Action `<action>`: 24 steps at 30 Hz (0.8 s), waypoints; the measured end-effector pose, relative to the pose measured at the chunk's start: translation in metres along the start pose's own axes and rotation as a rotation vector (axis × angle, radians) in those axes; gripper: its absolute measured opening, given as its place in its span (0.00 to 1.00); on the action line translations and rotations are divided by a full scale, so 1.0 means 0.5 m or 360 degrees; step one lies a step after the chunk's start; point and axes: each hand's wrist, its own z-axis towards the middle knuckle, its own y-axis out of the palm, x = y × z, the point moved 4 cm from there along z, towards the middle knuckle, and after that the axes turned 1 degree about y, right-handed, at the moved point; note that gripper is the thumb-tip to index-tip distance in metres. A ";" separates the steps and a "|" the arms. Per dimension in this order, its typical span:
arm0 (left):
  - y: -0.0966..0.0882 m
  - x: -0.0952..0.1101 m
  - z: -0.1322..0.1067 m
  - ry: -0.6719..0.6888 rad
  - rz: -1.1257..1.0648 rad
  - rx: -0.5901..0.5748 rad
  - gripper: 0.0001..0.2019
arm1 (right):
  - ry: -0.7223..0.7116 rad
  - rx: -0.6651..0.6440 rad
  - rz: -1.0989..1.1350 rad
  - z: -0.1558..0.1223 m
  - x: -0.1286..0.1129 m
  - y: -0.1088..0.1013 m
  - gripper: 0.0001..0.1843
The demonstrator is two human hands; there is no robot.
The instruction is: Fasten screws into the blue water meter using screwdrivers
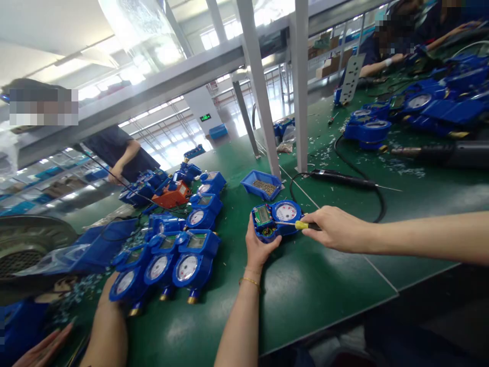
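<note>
Blue water meter (275,219), cradled in the left hand (259,247); right hand (335,229) grips a yellow-handled screwdriver (301,225), tip on the meter. Dial lettering unreadable. Green worktop (305,285); blue screw tray (262,184) behind; more meters (179,255) left; factory hall.
</note>
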 end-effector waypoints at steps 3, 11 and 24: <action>0.001 0.000 0.000 0.0003 -0.0009 -0.0011 0.52 | -0.0043 -0.0072 -0.0060 0.003 -0.006 -0.011 0.21; -0.001 -0.015 -0.002 0.0058 0.0023 -0.0036 0.57 | -0.0120 -0.0180 -0.0398 0.043 -0.065 -0.104 0.16; -0.004 -0.020 0.003 0.0032 -0.0043 -0.0081 0.56 | -0.0228 -0.0230 -0.0183 0.082 -0.015 -0.100 0.19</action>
